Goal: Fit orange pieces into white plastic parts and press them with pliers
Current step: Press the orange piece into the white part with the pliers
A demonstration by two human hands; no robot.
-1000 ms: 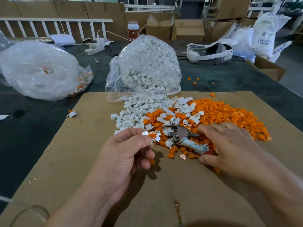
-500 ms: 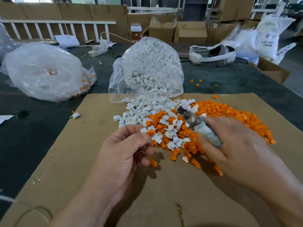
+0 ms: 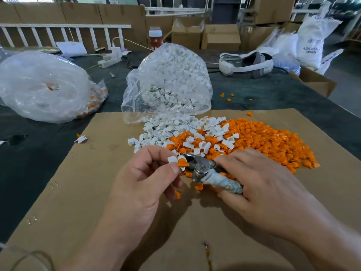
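I saw a bag (image 3: pixel 170 81) behind the orange pile (image 3: pixel 269 139); left hand (image 3: pixel 144 184) pinched a white part (image 3: pixel 172 159), right hand (image 3: pixel 259 184) had brought gripped pliers (image 3: pixel 199 165) to it.

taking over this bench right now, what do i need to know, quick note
Hands: the left hand pinches a white part with an orange piece seated in it. The right hand grips the pliers, nose at that part; whether it has squeezed cannot be told.
Stock: loose white parts and orange pieces heaped on the cardboard sheet; more in the clear bag behind.
Done: this piece fitted.
Left: press it, then work through the heaps.
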